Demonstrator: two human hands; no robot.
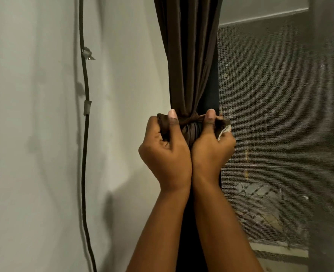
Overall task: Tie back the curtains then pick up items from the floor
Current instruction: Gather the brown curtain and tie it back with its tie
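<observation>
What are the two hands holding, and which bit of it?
The left hand and right hand each grip one loose end of the tie band knotted round the curtain.

A pale grey wall [34, 134] fills the left side, with a dark cable [86, 154] running down it from top to bottom. Two strips of grey tape [87, 107] fasten the cable to the wall (the upper strip is crumpled and peeling). At right, a fine mesh screen [270, 124] covers the window, beside a dark upright frame [322, 114]. Blurred shapes show beyond the mesh.
</observation>
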